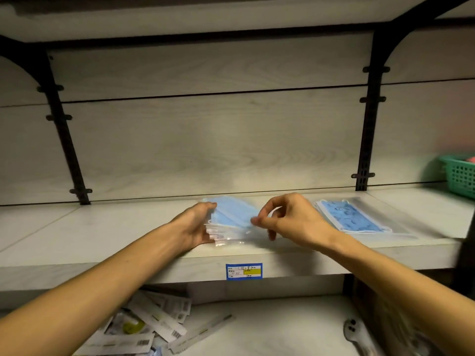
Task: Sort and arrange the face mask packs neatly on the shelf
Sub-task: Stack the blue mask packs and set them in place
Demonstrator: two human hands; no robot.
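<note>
A stack of plain light-blue face mask packs (pixel 232 215) in clear plastic lies on the pale wooden shelf (pixel 102 235), near its front edge. My left hand (pixel 196 224) grips the stack's left end, thumb on top. My right hand (pixel 290 218) pinches the right end of the top pack between thumb and fingers. To the right, a second stack of patterned blue mask packs (pixel 350 215) lies flat on the same shelf, apart from both hands.
A green plastic basket (pixel 460 177) stands at the shelf's far right. Black brackets (pixel 366 124) rise along the back panel. A blue price label (pixel 244 271) sits on the shelf's front edge. Several barcoded packets (pixel 159 322) lie scattered on the lower shelf.
</note>
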